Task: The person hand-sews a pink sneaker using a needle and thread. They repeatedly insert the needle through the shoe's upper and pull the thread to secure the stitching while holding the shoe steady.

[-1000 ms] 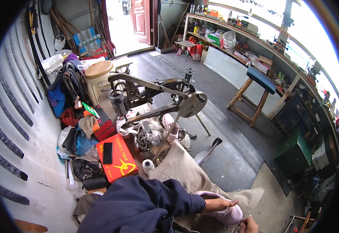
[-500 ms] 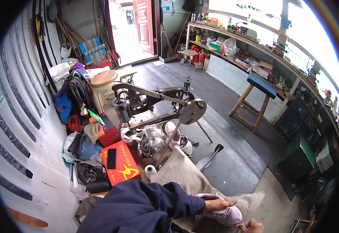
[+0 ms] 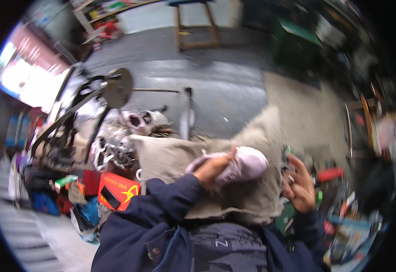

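Note:
My left hand point(image 3: 212, 171) is closed around a pale pink shoe point(image 3: 252, 164), thumb over its laced top, with the toe pointing right. The shoe is above a beige cloth point(image 3: 161, 154) spread across my lap. My right hand point(image 3: 299, 186) has moved off the toe to the cloth's right edge; its curled fingers are round a small, blurred metallic thing point(image 3: 287, 165) that I cannot make out. Another pink shoe point(image 3: 133, 121) lies among bags beside an iron sewing machine point(image 3: 123, 88) at the left. A red box point(image 3: 123, 183) with a dark phone point(image 3: 110, 197) on it sits beside my left arm.
A wooden-legged stool point(image 3: 196, 44) stands at the back, with a green cabinet point(image 3: 295, 43) right of it. Piled bags and fabric point(image 3: 46, 201) crowd the left; mixed tools and containers point(image 3: 334, 215) crowd the right. A bright doorway point(image 3: 30, 86) shows at the far left.
The view has swung sharply right and downward, blurring the picture. My right hand has left the shoe's toe and moved out to the right. My left hand still grips the shoe.

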The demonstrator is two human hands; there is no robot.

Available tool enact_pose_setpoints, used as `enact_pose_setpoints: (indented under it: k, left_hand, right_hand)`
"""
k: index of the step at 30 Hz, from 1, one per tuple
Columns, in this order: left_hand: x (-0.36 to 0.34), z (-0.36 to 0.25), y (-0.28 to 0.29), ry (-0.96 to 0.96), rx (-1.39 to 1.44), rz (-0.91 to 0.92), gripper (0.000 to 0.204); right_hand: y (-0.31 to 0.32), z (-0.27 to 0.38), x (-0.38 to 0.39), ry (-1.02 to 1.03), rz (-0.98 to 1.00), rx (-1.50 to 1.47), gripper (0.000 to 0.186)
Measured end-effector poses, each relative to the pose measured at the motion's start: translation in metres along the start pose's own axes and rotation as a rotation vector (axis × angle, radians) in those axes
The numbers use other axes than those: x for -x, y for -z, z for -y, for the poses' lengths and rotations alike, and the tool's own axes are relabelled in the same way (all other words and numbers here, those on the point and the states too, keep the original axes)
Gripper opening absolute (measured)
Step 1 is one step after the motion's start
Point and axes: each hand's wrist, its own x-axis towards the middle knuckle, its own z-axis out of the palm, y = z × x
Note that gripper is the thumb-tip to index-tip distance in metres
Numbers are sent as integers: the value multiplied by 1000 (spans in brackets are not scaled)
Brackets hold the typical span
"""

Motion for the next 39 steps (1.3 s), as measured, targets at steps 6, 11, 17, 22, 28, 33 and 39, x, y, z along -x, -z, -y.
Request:
enact_pose_setpoints:
  k: [6,11,17,22,28,33,39]
  left_hand:
    - [15,-14,-21,-76,20,45,73]
    - [16,-11,-20,-90,16,55,77]
    - [25,-8,7,-58,23,181,86]
    - [93,-24,5,-309,-987,-85,83]
    - [150,-19,21,-682,-1725,-524,8]
    - [228,-46,139,-720,-1569,-1191,14]
    - [294,-64,191,-376,-1691,-1410,18]
  right_hand:
    - [14,9,-3,55,-110,-353,18]
    - [32,2,24,351,-365,-376,40]
    - [-19,-45,-37,301,-345,796,52]
    - [-27,-38,-50,225,-374,804,51]
    - [-28,-51,-52,292,-408,724,51]
    - [-31,-51,-53,349,-457,741,48]
    - [-30,-45,-46,134,-353,526,42]
